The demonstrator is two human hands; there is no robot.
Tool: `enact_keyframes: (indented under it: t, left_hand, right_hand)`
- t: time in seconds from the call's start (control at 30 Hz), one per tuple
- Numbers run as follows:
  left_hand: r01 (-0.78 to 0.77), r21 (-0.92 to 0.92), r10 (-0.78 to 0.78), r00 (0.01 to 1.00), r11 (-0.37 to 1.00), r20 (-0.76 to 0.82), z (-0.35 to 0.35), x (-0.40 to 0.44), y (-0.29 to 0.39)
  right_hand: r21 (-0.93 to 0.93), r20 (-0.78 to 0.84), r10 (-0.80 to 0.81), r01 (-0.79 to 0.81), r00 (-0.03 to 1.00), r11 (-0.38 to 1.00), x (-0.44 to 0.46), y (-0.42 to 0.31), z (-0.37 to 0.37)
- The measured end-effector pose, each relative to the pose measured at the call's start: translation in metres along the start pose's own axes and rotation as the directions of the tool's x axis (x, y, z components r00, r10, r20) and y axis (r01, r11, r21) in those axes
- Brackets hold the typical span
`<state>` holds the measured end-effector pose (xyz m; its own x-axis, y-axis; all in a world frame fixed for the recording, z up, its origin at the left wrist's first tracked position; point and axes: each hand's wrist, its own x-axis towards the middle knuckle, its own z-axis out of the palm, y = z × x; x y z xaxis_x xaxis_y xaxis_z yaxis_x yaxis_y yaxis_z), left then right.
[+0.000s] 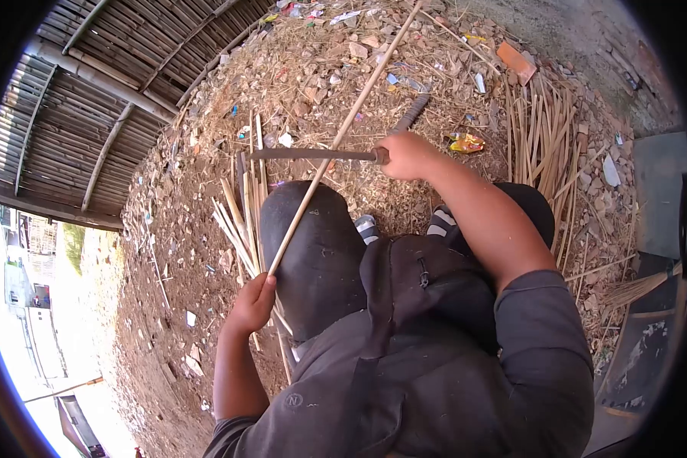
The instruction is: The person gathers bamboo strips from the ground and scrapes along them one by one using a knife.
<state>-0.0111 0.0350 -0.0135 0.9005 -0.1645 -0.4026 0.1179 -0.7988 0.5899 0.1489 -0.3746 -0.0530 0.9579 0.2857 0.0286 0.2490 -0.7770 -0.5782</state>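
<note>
My left hand (pixel 253 305) is closed around the lower end of a long, pale bamboo strip (pixel 359 99), which slants up and away to the right past my knee. In my closed right hand (pixel 404 156) is a long knife with a narrow, dark blade (pixel 298 154) pointing left. The blade crosses the strip above my knee; whether they touch I cannot tell. Just beyond my right fist a dark ridged bar (pixel 412 113) shows, and I cannot tell if it belongs to the knife.
Cut bamboo strips (pixel 237 221) lie beside my left knee, and a larger pile (pixel 542 137) lies to the right. Shavings and litter cover the ground, with a broken brick (pixel 516 62) and a yellow wrapper (pixel 466 143). A woven bamboo wall (pixel 122 91) stands at left.
</note>
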Motion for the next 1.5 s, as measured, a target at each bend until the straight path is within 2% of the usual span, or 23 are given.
enact_keyframes:
  t: [0.03,0.17,0.27,0.3,0.33,0.37,0.4,0.43,0.47,0.5,0.53,0.63,0.73,0.77,0.87,0.9,1.0,1.1,1.2,1.3,1.4,1.5]
  left_hand:
    - [0.003,0.000,-0.003,1.000,1.000,-0.006,-0.001,0.003,0.005]
    - [-0.032,-0.044,0.031,0.999,0.998,-0.023,-0.003,0.006,0.002]
    - [-0.033,-0.083,0.035,0.999,0.996,0.026,-0.002,0.006,-0.007]
    - [-0.037,-0.096,0.040,0.998,0.995,0.038,0.000,0.004,-0.010]
    - [-0.044,-0.116,0.050,0.998,0.992,0.043,0.002,0.003,-0.012]
    - [-0.068,-0.223,0.075,0.997,0.972,0.023,0.007,0.001,-0.021]
    - [-0.030,-0.194,0.037,0.999,0.981,0.032,0.005,0.002,-0.015]
    - [0.002,-0.166,0.003,0.999,0.986,0.032,0.000,0.003,-0.003]
    - [0.049,-0.142,-0.045,0.998,0.989,0.035,-0.001,0.001,0.002]
    - [0.030,-0.264,-0.013,0.998,0.964,0.064,-0.001,0.002,-0.003]
    - [0.031,-0.293,-0.009,0.997,0.956,0.076,0.001,0.003,-0.005]
    - [0.019,-0.370,0.023,0.994,0.929,0.110,0.007,0.005,-0.015]
    - [0.032,-0.347,0.005,0.994,0.937,0.107,0.013,0.008,-0.020]
    - [0.028,-0.340,0.003,0.996,0.940,0.092,0.015,0.007,-0.022]
    - [0.029,-0.309,-0.006,0.997,0.950,0.076,0.011,0.011,-0.018]
    - [0.054,-0.307,-0.030,0.996,0.950,0.083,0.006,0.009,-0.015]
    - [0.099,-0.343,-0.056,0.990,0.934,0.133,0.003,0.008,-0.022]
    - [0.109,-0.380,-0.061,0.989,0.919,0.136,0.007,0.005,-0.015]
    - [0.069,-0.243,-0.048,0.995,0.968,0.092,0.007,0.001,-0.011]
    - [0.078,-0.176,-0.069,0.996,0.981,0.058,0.005,-0.002,-0.008]
    - [0.132,-0.369,-0.085,0.986,0.920,0.141,0.000,-0.002,-0.014]
    - [0.113,-0.407,-0.053,0.986,0.906,0.157,0.004,-0.002,-0.017]
  right_hand:
    - [-0.068,0.147,0.068,-0.058,0.987,0.996,0.009,0.007,-0.001]
    - [-0.031,0.058,-0.014,0.016,0.998,0.999,0.001,-0.001,-0.004]
    - [-0.228,0.093,-0.133,0.151,0.987,0.962,-0.011,-0.041,-0.019]
    - [-0.240,0.113,-0.190,0.212,0.975,0.947,-0.013,-0.046,-0.020]
    - [-0.177,0.106,-0.123,0.140,0.987,0.974,-0.008,-0.033,-0.015]
    - [-0.114,0.108,-0.053,0.065,0.993,0.991,-0.002,-0.009,-0.005]
    - [-0.059,0.095,0.016,-0.010,0.995,0.998,0.006,0.008,0.001]
    - [-0.115,0.152,0.087,-0.070,0.985,0.991,0.011,0.007,0.001]
    - [-0.087,0.131,0.060,-0.049,0.990,0.995,0.012,0.009,0.001]
    - [-0.052,0.118,0.040,-0.034,0.992,0.998,0.007,0.003,-0.002]
    - [-0.017,0.094,0.024,-0.022,0.995,1.000,0.003,-0.002,-0.007]
    - [-0.115,0.087,-0.070,0.080,0.994,0.990,-0.007,-0.025,-0.014]
    - [-0.323,0.156,-0.171,0.214,0.973,0.922,-0.011,-0.040,-0.008]
    - [-0.250,0.113,-0.170,0.194,0.979,0.949,-0.006,-0.023,-0.005]
    - [-0.113,0.126,0.106,-0.092,0.986,0.989,0.008,0.015,-0.006]
    - [-0.158,0.077,0.090,-0.077,0.993,0.984,0.008,0.011,-0.004]
    - [-0.060,0.084,0.037,-0.032,0.996,0.998,0.005,0.001,-0.008]
    - [-0.233,0.114,-0.069,0.094,0.991,0.968,-0.006,-0.034,-0.014]
    - [-0.307,0.095,-0.245,0.262,0.965,0.915,-0.001,-0.017,-0.003]
    - [-0.144,0.022,0.033,-0.029,0.999,0.989,0.011,0.023,-0.002]
    - [-0.155,0.014,0.095,-0.091,0.995,0.984,0.005,0.009,-0.008]
    - [-0.186,-0.034,-0.009,0.002,0.999,0.983,0.000,-0.005,-0.010]
